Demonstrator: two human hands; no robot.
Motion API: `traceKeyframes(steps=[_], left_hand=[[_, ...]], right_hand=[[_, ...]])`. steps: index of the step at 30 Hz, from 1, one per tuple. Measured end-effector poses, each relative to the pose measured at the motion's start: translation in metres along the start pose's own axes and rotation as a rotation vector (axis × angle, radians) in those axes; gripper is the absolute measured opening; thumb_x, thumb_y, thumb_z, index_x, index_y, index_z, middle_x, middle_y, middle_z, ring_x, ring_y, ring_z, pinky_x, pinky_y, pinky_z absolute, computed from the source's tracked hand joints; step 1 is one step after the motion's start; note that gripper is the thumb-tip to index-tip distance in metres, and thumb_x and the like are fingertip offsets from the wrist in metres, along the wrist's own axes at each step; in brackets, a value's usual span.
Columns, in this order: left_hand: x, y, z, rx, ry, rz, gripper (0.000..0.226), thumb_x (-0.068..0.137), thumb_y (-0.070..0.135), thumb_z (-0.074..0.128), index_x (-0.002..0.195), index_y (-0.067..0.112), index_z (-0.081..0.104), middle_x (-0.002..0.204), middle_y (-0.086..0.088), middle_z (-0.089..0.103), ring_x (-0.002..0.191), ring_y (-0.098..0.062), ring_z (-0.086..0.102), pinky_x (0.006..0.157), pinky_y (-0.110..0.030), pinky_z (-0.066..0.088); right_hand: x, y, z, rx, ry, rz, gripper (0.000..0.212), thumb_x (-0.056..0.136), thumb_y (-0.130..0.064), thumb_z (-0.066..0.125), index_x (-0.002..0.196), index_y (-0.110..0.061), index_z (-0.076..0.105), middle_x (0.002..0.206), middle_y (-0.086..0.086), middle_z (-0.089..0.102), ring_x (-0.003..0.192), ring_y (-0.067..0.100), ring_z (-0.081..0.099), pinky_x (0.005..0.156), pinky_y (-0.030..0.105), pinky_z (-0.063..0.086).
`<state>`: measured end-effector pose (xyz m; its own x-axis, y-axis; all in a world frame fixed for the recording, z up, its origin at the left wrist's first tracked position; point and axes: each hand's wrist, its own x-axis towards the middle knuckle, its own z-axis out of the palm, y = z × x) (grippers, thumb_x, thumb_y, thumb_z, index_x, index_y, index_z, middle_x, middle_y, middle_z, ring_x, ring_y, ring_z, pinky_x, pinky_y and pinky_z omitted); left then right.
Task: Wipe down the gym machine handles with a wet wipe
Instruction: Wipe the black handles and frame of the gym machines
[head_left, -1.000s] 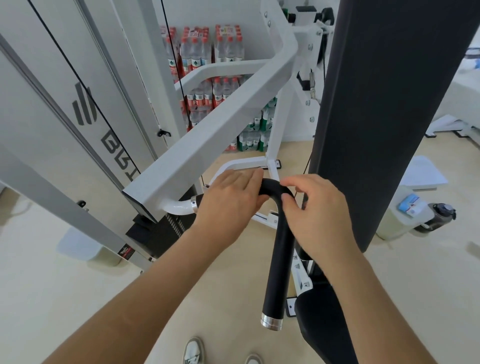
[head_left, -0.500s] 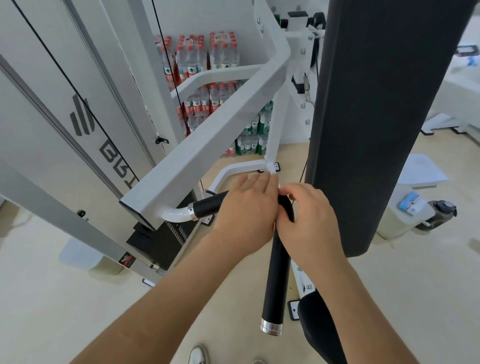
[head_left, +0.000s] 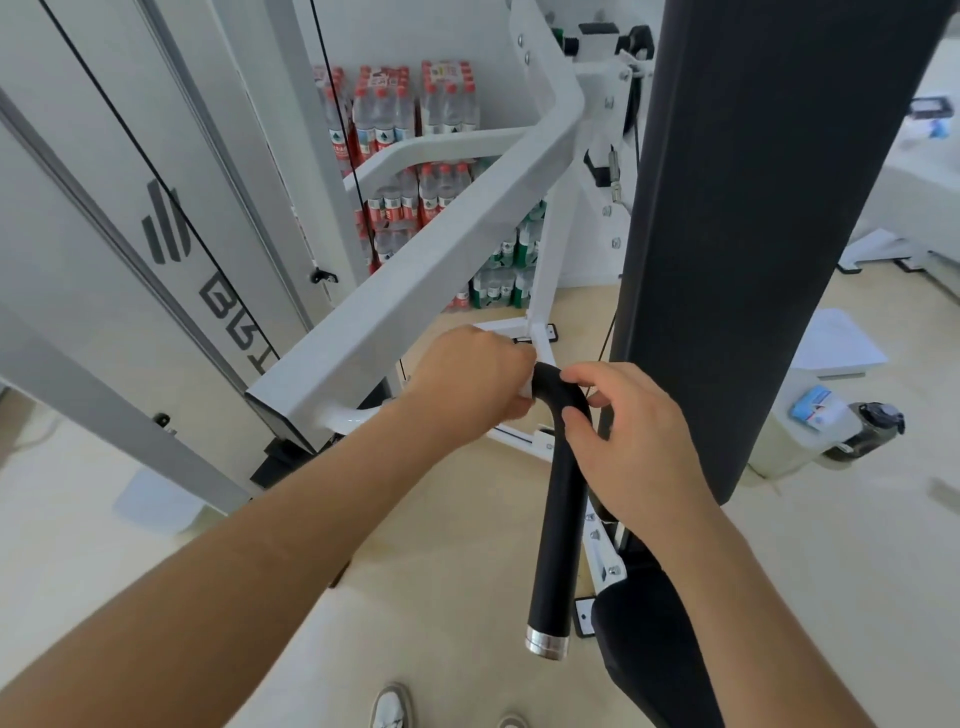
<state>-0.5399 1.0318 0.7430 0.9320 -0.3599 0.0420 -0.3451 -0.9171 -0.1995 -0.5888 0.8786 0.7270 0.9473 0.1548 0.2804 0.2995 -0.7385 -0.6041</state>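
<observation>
The matte black tubular handle (head_left: 558, 519), smooth and bent like a hook, ends in a polished silver metal cap (head_left: 545, 642) and juts from a boxy white painted steel machine arm (head_left: 415, 291). The left hand (head_left: 467, 382) curls its fingers over the handle's short horizontal stretch, gripping a soft white wet wipe (head_left: 526, 388) against it with only a corner showing. The right hand (head_left: 636, 441) wraps its fingers round the bend, thumb on the near side.

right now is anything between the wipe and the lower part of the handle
Yes: the right hand holds the handle just below the bend, in the path of the wet wipe in the left hand. Below it the handle is bare to its metal cap.
</observation>
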Motion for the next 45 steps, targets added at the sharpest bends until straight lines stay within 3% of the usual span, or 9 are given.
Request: traceKeyframes(steps=[5, 9, 17, 22, 28, 31, 36, 41, 45], left_hand=[[-0.006, 0.010, 0.019, 0.163, 0.122, 0.031, 0.034, 0.049, 0.009, 0.078, 0.061, 0.019, 0.048, 0.045, 0.005, 0.051, 0.037, -0.017, 0.049, 0.070, -0.027, 0.044], [-0.012, -0.007, 0.020, 0.034, 0.059, -0.076, 0.009, 0.079, 0.022, 0.058, 0.076, 0.020, 0.050, 0.061, 0.006, 0.059, 0.057, -0.018, 0.057, 0.097, -0.034, 0.031], [-0.030, -0.041, 0.000, -0.452, -0.135, -0.078, 0.031, 0.087, 0.045, 0.059, 0.113, 0.029, 0.064, 0.091, 0.004, 0.068, 0.082, -0.016, 0.060, 0.074, -0.032, 0.046], [-0.022, -0.051, -0.007, -0.454, -0.321, -0.151, 0.033, 0.077, 0.049, 0.069, 0.092, 0.019, 0.065, 0.071, 0.002, 0.064, 0.068, -0.016, 0.060, 0.068, -0.031, 0.050], [-0.056, 0.002, 0.026, 0.041, 0.210, -0.181, 0.028, 0.070, 0.024, 0.079, 0.090, 0.012, 0.063, 0.074, 0.002, 0.066, 0.066, -0.018, 0.062, 0.082, -0.029, 0.044], [-0.065, -0.014, 0.036, -0.223, 0.378, -0.159, 0.011, 0.080, 0.014, 0.059, 0.091, 0.016, 0.063, 0.073, 0.004, 0.064, 0.070, -0.018, 0.063, 0.091, -0.031, 0.043], [-0.073, -0.040, -0.010, -1.160, 0.212, -0.350, 0.020, 0.095, 0.030, 0.053, 0.114, 0.028, 0.048, 0.098, -0.004, 0.070, 0.082, -0.020, 0.064, 0.074, -0.036, 0.053], [-0.066, -0.046, -0.008, -1.348, 0.288, -0.443, 0.009, 0.087, 0.019, 0.067, 0.093, 0.013, 0.071, 0.087, -0.006, 0.069, 0.067, -0.008, 0.058, 0.063, -0.025, 0.054], [-0.063, -0.061, 0.013, -1.240, 0.206, -0.521, 0.016, 0.082, 0.024, 0.073, 0.098, 0.025, 0.069, 0.082, 0.008, 0.061, 0.062, -0.002, 0.054, 0.059, -0.011, 0.045]], right_hand=[[-0.001, -0.002, 0.006, -0.092, 0.027, -0.016, 0.028, 0.085, -0.016, 0.063, 0.112, -0.018, 0.062, 0.103, -0.004, 0.059, 0.090, 0.011, 0.052, 0.078, 0.023, 0.043], [-0.003, -0.004, 0.004, -0.103, 0.015, -0.012, 0.028, 0.085, -0.016, 0.062, 0.113, -0.018, 0.061, 0.105, -0.003, 0.060, 0.091, 0.013, 0.052, 0.077, 0.023, 0.041], [0.006, -0.022, 0.009, -0.102, 0.010, -0.070, 0.027, 0.086, -0.014, 0.060, 0.112, -0.018, 0.063, 0.109, -0.001, 0.062, 0.098, 0.017, 0.050, 0.082, 0.023, 0.038], [0.006, -0.022, 0.012, -0.115, 0.006, -0.074, 0.024, 0.086, -0.014, 0.060, 0.109, -0.018, 0.064, 0.109, -0.002, 0.062, 0.100, 0.018, 0.049, 0.085, 0.024, 0.037], [0.001, -0.028, 0.022, -0.092, 0.059, -0.130, 0.023, 0.082, -0.005, 0.064, 0.104, -0.012, 0.067, 0.101, 0.001, 0.065, 0.092, 0.022, 0.055, 0.079, 0.026, 0.040], [0.002, -0.034, 0.025, -0.001, 0.034, -0.147, 0.029, 0.082, -0.004, 0.062, 0.108, -0.015, 0.066, 0.101, -0.004, 0.065, 0.093, 0.018, 0.057, 0.084, 0.029, 0.046], [0.013, -0.057, 0.016, 0.452, -0.221, 0.039, 0.037, 0.089, -0.026, 0.063, 0.124, -0.034, 0.053, 0.110, -0.016, 0.063, 0.089, 0.004, 0.063, 0.073, 0.023, 0.054], [0.036, -0.064, 0.025, 0.542, -0.196, 0.044, 0.038, 0.081, -0.023, 0.074, 0.112, -0.040, 0.059, 0.088, -0.005, 0.073, 0.076, 0.008, 0.069, 0.078, 0.033, 0.058], [0.038, -0.060, 0.047, 0.153, -0.074, -0.064, 0.020, 0.086, -0.016, 0.066, 0.106, -0.018, 0.071, 0.075, -0.004, 0.068, 0.068, 0.011, 0.062, 0.073, 0.032, 0.055]])
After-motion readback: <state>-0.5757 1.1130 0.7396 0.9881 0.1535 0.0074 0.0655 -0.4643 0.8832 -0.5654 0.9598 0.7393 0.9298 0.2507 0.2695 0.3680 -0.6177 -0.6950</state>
